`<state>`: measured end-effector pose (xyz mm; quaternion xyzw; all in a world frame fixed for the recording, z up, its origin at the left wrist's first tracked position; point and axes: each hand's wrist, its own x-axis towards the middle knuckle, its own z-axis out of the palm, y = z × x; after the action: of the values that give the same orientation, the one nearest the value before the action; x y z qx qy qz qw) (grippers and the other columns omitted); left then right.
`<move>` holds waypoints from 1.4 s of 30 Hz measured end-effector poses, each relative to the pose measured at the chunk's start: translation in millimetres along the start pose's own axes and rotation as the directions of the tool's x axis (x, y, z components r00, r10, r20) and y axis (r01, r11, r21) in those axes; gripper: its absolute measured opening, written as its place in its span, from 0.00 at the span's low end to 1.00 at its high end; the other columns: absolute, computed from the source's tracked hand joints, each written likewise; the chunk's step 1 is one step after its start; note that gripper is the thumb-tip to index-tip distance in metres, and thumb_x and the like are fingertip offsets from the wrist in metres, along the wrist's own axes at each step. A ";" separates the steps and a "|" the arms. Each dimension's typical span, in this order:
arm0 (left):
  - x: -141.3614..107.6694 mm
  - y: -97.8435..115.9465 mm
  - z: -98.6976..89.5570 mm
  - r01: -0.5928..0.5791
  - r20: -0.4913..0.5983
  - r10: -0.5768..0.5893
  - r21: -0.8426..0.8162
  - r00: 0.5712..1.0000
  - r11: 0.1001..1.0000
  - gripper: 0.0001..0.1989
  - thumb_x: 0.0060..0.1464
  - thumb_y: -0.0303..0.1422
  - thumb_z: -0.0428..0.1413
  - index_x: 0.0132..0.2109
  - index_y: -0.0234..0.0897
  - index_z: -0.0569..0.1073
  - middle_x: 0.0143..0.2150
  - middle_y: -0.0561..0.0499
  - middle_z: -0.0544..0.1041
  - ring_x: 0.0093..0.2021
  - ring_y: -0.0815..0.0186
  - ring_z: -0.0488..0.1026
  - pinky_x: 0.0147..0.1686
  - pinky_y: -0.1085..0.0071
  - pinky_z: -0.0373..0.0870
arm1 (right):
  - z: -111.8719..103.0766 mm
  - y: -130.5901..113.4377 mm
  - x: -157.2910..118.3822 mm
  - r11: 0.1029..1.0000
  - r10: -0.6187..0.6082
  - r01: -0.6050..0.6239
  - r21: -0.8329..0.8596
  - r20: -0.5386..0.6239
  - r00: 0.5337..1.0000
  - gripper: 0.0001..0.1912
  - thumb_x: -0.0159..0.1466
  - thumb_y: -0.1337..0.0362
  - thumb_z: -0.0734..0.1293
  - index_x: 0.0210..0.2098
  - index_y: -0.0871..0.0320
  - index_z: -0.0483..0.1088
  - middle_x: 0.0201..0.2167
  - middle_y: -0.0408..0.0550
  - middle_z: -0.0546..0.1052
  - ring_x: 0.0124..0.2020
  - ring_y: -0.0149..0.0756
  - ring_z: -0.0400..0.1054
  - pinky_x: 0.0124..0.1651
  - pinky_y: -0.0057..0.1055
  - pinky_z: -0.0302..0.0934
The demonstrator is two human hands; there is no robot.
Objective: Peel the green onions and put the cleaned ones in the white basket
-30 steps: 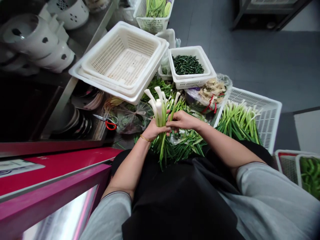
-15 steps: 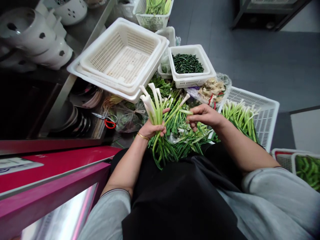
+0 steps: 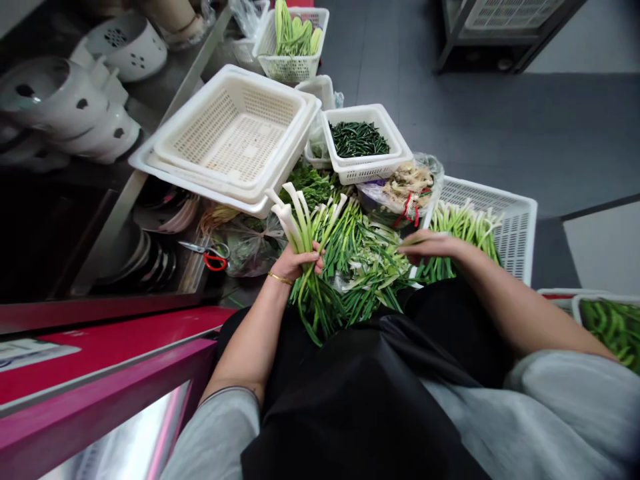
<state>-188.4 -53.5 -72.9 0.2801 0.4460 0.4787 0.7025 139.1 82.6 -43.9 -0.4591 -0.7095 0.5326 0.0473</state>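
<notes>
My left hand (image 3: 300, 262) is closed around a bunch of scallions (image 3: 299, 223), white root ends up and green leaves hanging towards my lap. My right hand (image 3: 425, 245) hovers to the right, somewhat blurred, its fingers stretched out flat. A pale greenish streak shows along its fingers; I cannot tell whether it is a peeled leaf. Below and between the hands lies a heap of loose scallions and stripped leaves (image 3: 377, 273). Just beyond my right hand, cleaned-looking scallions (image 3: 465, 227) lie in a white crate (image 3: 517, 233).
Stacked white baskets (image 3: 240, 180) stand at front left, near red-handled scissors (image 3: 215, 259). A basket of dark green chilies (image 3: 359, 139) stands ahead, with a plastic bag of pale roots (image 3: 407, 183) before it. Shelves with white pots (image 3: 85, 110) run along the left; green peppers (image 3: 613, 327) sit at right.
My right hand has moved right, away from the bunch, and its pinch on a pale leaf has loosened into straight fingers. My left hand keeps the scallions. The view has shifted slightly.
</notes>
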 end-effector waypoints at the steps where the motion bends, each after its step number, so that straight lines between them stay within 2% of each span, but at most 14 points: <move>1: 0.4 -0.1 2.4 0.005 -0.008 -0.005 -0.021 1.000 1.000 0.19 0.35 0.33 0.67 0.34 0.30 0.70 0.24 0.50 0.77 0.19 0.66 0.74 0.20 0.71 0.72 | 9.3 -1.9 8.5 0.988 0.060 -0.054 -0.142 0.039 0.997 0.20 0.49 0.49 0.72 0.30 0.61 0.74 0.17 0.46 0.69 0.20 0.33 0.66 0.26 0.29 0.63; 3: 1.8 -1.0 6.8 0.019 -0.003 -0.019 -0.036 1.000 0.999 0.19 0.34 0.32 0.68 0.34 0.30 0.70 0.27 0.49 0.77 0.21 0.65 0.74 0.21 0.70 0.74 | 35.4 -18.0 25.4 0.989 0.002 0.005 -0.146 0.050 0.999 0.24 0.50 0.50 0.72 0.38 0.63 0.75 0.23 0.48 0.74 0.25 0.35 0.70 0.31 0.30 0.65; 6: 4.8 -3.1 11.1 0.035 0.037 -0.035 0.001 0.999 0.999 0.19 0.36 0.32 0.67 0.36 0.29 0.71 0.26 0.48 0.77 0.22 0.64 0.75 0.22 0.69 0.74 | 79.2 -60.3 45.4 0.945 -0.271 0.243 0.218 0.111 0.956 0.26 0.57 0.51 0.68 0.47 0.63 0.71 0.31 0.48 0.76 0.28 0.32 0.72 0.32 0.29 0.66; 10: 8.4 -5.4 15.6 -0.052 -0.020 0.054 0.077 0.998 0.996 0.21 0.38 0.34 0.67 0.40 0.30 0.71 0.29 0.48 0.77 0.26 0.62 0.76 0.23 0.70 0.73 | 110.5 -101.2 58.4 0.882 -0.358 0.322 0.345 0.047 0.932 0.18 0.58 0.53 0.67 0.28 0.64 0.71 0.19 0.43 0.73 0.19 0.27 0.67 0.24 0.24 0.63; 13: 8.8 -5.5 17.8 -0.102 -0.100 0.117 0.140 0.988 0.985 0.19 0.37 0.34 0.68 0.35 0.31 0.70 0.28 0.51 0.76 0.24 0.65 0.75 0.22 0.72 0.71 | 111.2 -108.5 59.6 0.928 -0.332 0.334 0.164 -0.038 0.942 0.17 0.58 0.55 0.68 0.21 0.62 0.68 0.15 0.41 0.70 0.16 0.26 0.65 0.20 0.22 0.59; 15: 7.7 -4.6 17.4 -0.098 -0.105 0.112 0.130 0.988 0.987 0.19 0.35 0.35 0.68 0.33 0.31 0.70 0.27 0.53 0.75 0.22 0.67 0.73 0.23 0.72 0.71 | 105.6 -109.7 58.0 0.938 -0.334 0.330 0.104 0.014 0.943 0.17 0.58 0.56 0.68 0.21 0.62 0.68 0.16 0.42 0.70 0.15 0.26 0.65 0.19 0.22 0.57; 18: 4.8 -2.8 14.7 -0.051 -0.077 0.055 0.059 0.995 0.997 0.21 0.34 0.34 0.69 0.35 0.31 0.70 0.29 0.51 0.76 0.22 0.69 0.73 0.23 0.72 0.72 | 88.1 -109.5 53.9 0.915 -0.325 0.298 0.270 0.061 0.944 0.15 0.59 0.56 0.67 0.23 0.62 0.69 0.18 0.43 0.72 0.16 0.27 0.66 0.19 0.23 0.59; 23: -1.8 3.1 10.0 0.017 -0.056 -0.015 0.031 0.998 0.999 0.20 0.36 0.33 0.68 0.35 0.28 0.70 0.28 0.47 0.78 0.25 0.65 0.76 0.27 0.70 0.73 | 34.5 -71.7 50.0 0.728 -0.260 0.371 0.576 -0.268 0.928 0.10 0.62 0.56 0.65 0.29 0.55 0.71 0.20 0.39 0.74 0.17 0.23 0.65 0.21 0.20 0.60; 26: -7.8 7.8 9.3 0.017 -0.051 -0.015 0.034 0.999 0.999 0.19 0.39 0.33 0.67 0.36 0.29 0.69 0.29 0.44 0.79 0.28 0.62 0.77 0.29 0.69 0.73 | 17.3 -30.0 53.9 0.880 -0.208 0.197 0.433 -0.024 0.978 0.13 0.61 0.57 0.64 0.27 0.58 0.72 0.18 0.39 0.74 0.15 0.21 0.62 0.20 0.17 0.58; 28: -10.5 9.5 10.2 0.028 -0.044 -0.025 0.062 0.999 0.998 0.18 0.41 0.33 0.66 0.37 0.30 0.69 0.26 0.47 0.78 0.24 0.65 0.75 0.25 0.71 0.71 | 24.4 -13.5 59.5 0.945 -0.138 0.103 0.311 0.096 0.986 0.14 0.59 0.57 0.66 0.23 0.60 0.71 0.14 0.38 0.70 0.13 0.21 0.58 0.17 0.16 0.55; 30: -10.3 9.4 11.8 0.054 -0.036 -0.050 0.120 0.998 0.991 0.17 0.42 0.33 0.65 0.38 0.30 0.71 0.23 0.50 0.75 0.20 0.69 0.71 0.22 0.75 0.67 | 44.0 -15.6 67.2 0.948 -0.118 0.095 0.304 0.060 0.991 0.13 0.58 0.57 0.67 0.24 0.61 0.70 0.13 0.37 0.68 0.12 0.21 0.59 0.17 0.17 0.55; 35: 1.6 7.0 12.3 0.151 -0.024 -0.149 0.209 0.989 0.966 0.16 0.43 0.34 0.65 0.38 0.29 0.74 0.21 0.51 0.73 0.19 0.71 0.68 0.19 0.76 0.65 | 92.6 -71.2 88.2 0.867 -0.327 0.280 0.411 0.046 0.944 0.13 0.59 0.57 0.68 0.27 0.60 0.66 0.16 0.38 0.70 0.18 0.26 0.67 0.23 0.21 0.62; 38: 8.8 8.5 7.3 0.186 -0.027 -0.185 0.212 0.982 0.959 0.15 0.43 0.34 0.64 0.37 0.29 0.74 0.20 0.51 0.72 0.18 0.72 0.68 0.19 0.76 0.64 | 96.5 -89.5 95.3 0.863 -0.351 0.282 0.420 0.095 0.931 0.14 0.60 0.57 0.67 0.26 0.60 0.63 0.16 0.39 0.69 0.18 0.27 0.67 0.23 0.22 0.63; 42: 11.6 11.6 1.8 0.197 -0.022 -0.196 0.176 0.980 0.964 0.16 0.42 0.35 0.64 0.38 0.29 0.75 0.19 0.53 0.71 0.18 0.72 0.67 0.17 0.77 0.62 | 86.8 -82.8 97.8 0.868 -0.321 0.214 0.448 0.177 0.930 0.14 0.59 0.56 0.67 0.29 0.62 0.67 0.18 0.41 0.71 0.19 0.28 0.69 0.24 0.24 0.65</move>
<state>-190.0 -38.2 -66.8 0.2950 0.5140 0.3656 0.7177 -15.0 88.6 -56.2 -0.2649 -0.6350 0.7137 0.1311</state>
